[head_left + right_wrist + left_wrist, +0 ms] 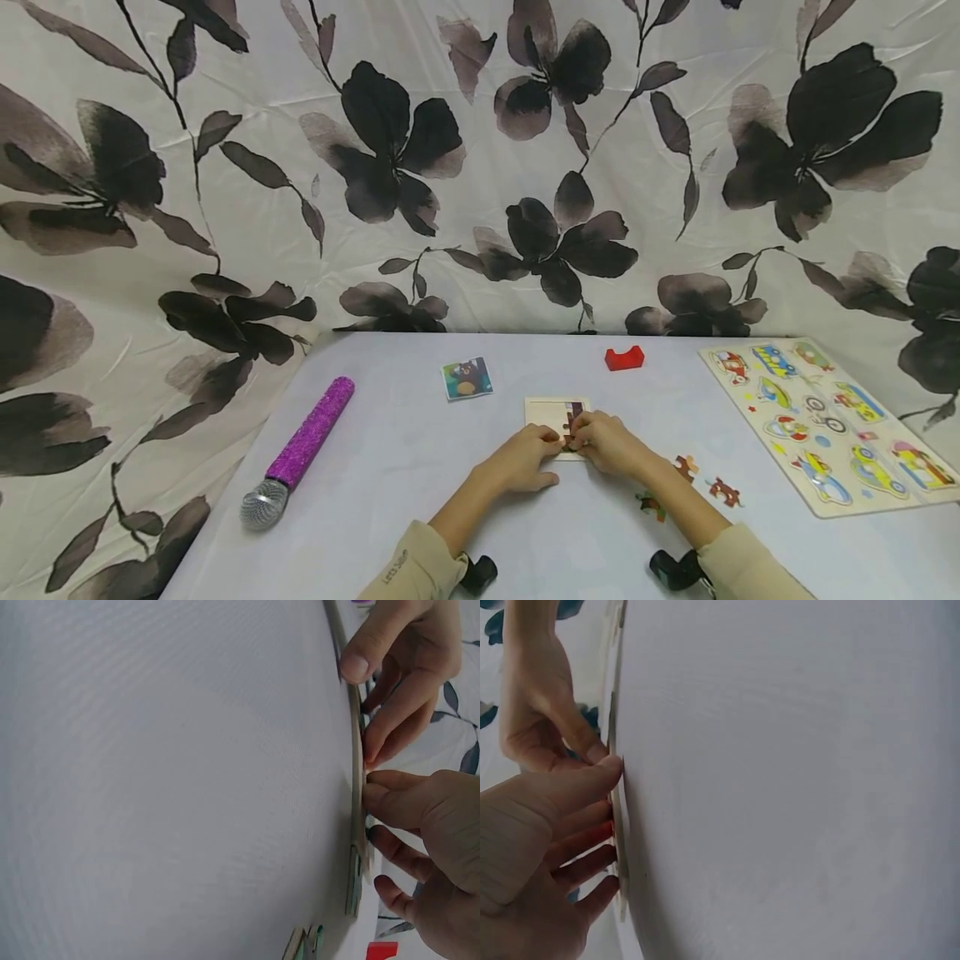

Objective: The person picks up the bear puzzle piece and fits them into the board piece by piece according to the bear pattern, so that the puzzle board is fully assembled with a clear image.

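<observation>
A small pale wooden puzzle tray [542,410] lies in the middle of the table, with brown jigsaw pieces [575,409] along its right part. My left hand [525,461] rests its fingertips on the tray's near left side, fingers spread and loosely bent. From the right, my right hand [611,442] pinches a jigsaw piece over the tray between thumb and forefinger; the fingers mostly hide that piece. Both wrist views catch the tray edge-on, with the left hand [547,832] and the right hand [442,832] meeting there.
Loose jigsaw pieces [725,492] lie by the right forearm. A picture card [467,378] and a red block [625,358] are farther back. A glittery purple microphone [311,437] lies left; a vehicle puzzle board [802,450] lies right. Floral cloth [480,167] hangs behind.
</observation>
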`<state>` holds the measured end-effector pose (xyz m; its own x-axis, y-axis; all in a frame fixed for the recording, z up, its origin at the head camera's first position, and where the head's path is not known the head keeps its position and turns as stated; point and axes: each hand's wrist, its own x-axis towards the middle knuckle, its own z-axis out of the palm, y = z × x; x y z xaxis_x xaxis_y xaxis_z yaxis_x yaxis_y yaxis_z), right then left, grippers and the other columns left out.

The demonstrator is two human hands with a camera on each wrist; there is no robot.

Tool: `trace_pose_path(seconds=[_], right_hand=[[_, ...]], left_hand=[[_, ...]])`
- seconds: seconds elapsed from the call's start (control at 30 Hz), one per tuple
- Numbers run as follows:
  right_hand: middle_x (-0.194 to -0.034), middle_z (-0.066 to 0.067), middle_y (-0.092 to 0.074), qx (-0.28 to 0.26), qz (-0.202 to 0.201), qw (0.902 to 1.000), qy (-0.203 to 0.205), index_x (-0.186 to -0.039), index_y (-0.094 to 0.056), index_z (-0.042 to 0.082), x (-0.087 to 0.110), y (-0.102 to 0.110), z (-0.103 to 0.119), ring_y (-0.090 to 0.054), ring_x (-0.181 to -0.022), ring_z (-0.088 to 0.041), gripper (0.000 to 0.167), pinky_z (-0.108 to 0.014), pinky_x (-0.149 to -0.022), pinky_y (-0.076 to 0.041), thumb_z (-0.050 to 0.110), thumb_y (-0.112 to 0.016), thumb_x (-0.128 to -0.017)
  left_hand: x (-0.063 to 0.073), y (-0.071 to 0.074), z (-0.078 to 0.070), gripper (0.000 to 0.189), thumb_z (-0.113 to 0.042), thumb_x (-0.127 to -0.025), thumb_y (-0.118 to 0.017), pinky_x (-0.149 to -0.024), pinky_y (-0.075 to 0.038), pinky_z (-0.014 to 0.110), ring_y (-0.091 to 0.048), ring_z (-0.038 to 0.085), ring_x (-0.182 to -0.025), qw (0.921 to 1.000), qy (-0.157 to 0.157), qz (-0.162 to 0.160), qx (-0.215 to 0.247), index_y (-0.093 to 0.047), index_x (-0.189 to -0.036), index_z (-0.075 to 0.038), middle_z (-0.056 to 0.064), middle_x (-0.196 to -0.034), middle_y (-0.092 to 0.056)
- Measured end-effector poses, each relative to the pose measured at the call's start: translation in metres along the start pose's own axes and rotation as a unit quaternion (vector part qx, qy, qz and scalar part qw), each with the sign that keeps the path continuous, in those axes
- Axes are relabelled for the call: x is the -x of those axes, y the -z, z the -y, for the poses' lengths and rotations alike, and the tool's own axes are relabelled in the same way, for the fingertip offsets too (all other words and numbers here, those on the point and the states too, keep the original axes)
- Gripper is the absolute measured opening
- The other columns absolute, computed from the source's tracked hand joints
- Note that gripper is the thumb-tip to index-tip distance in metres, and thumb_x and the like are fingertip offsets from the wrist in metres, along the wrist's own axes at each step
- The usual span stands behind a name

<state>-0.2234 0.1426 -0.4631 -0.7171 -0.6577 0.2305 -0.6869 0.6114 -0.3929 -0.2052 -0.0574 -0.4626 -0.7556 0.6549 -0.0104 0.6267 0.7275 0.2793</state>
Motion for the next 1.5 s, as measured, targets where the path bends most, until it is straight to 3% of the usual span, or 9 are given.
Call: trace_pose_path(seconds=[0.37,0.57,0.7,0.93,1.1,1.3,1.5], right_hand=[[-0.096,-0.004,-0.058,-0.018,0.035,0.9989,-0.025,-0.085,-0.076,0.004,0.002,0.001,0.0,-0.052,-0.09,-0.022,0.009,-0.032,-0.069,-0.038,0.002,-0.067,-0.083],[-0.105,-0.008,-0.057,-0.034,0.067,0.9966,-0.033,-0.093,-0.076,0.004,0.004,0.003,0.0,-0.05,-0.099,-0.027,0.013,-0.036,-0.072,-0.037,0.004,-0.068,-0.084],[-0.114,-0.011,-0.054,-0.016,0.084,0.9955,-0.04,-0.101,-0.075,0.006,0.008,0.003,0.002,-0.047,-0.107,-0.032,0.017,-0.042,-0.075,-0.037,0.007,-0.066,-0.086],[-0.119,-0.011,-0.058,0.025,0.039,0.9984,-0.033,-0.109,-0.072,0.01,0.02,-0.003,0.005,-0.052,-0.111,-0.032,0.022,-0.047,-0.075,-0.038,0.011,-0.062,-0.09],[-0.122,-0.012,-0.061,0.092,0.032,0.9948,-0.027,-0.106,-0.072,0.007,0.024,-0.006,0.012,-0.057,-0.112,-0.031,0.02,-0.057,-0.08,-0.04,0.01,-0.064,-0.088],[-0.118,-0.014,-0.064,0.147,0.038,0.9883,-0.019,-0.096,-0.073,0.002,0.021,-0.004,0.021,-0.06,-0.107,-0.032,0.014,-0.054,-0.081,-0.045,0.009,-0.067,-0.084],[-0.119,-0.014,-0.058,0.089,0.048,0.9932,-0.059,-0.092,-0.074,0.007,0.02,0.002,0.021,-0.049,-0.112,-0.035,0.011,-0.055,-0.082,-0.041,0.009,-0.065,-0.086]], left_hand=[[-0.001,-0.004,-0.001,0.053,-0.031,-0.084,-0.07,-0.102,-0.039,0.027,-0.047,0.019,-0.12,0.9999,-0.001,0.0,-0.015,-0.057,-0.13,-0.006,0.008,-0.13,-0.054],[0.0,-0.004,-0.004,0.053,-0.033,-0.086,-0.068,-0.102,-0.039,0.029,-0.046,0.02,-0.122,0.9991,0.001,-0.001,-0.043,-0.057,-0.13,-0.007,0.01,-0.133,-0.052],[0.002,-0.005,-0.007,0.054,-0.035,-0.087,-0.066,-0.103,-0.039,0.029,-0.045,0.021,-0.124,0.998,0.004,-0.007,-0.063,-0.056,-0.131,-0.006,0.011,-0.134,-0.051],[0.002,-0.006,-0.009,0.055,-0.035,-0.088,-0.065,-0.103,-0.038,0.031,-0.044,0.021,-0.125,0.9977,0.004,-0.015,-0.066,-0.054,-0.132,-0.004,0.011,-0.134,-0.05],[0.001,-0.007,-0.008,0.055,-0.036,-0.087,-0.065,-0.102,-0.04,0.032,-0.045,0.021,-0.123,0.9977,0.003,-0.019,-0.065,-0.055,-0.132,-0.005,0.009,-0.133,-0.051],[0.0,-0.006,-0.006,0.053,-0.035,-0.085,-0.067,-0.1,-0.041,0.03,-0.048,0.02,-0.117,0.9983,0.005,-0.024,-0.053,-0.058,-0.129,-0.007,0.007,-0.13,-0.054],[0.002,-0.006,-0.002,0.055,-0.031,-0.085,-0.068,-0.105,-0.037,0.03,-0.046,0.022,-0.123,0.9994,0.025,-0.007,0.023,-0.055,-0.129,-0.003,0.009,-0.135,-0.051]])
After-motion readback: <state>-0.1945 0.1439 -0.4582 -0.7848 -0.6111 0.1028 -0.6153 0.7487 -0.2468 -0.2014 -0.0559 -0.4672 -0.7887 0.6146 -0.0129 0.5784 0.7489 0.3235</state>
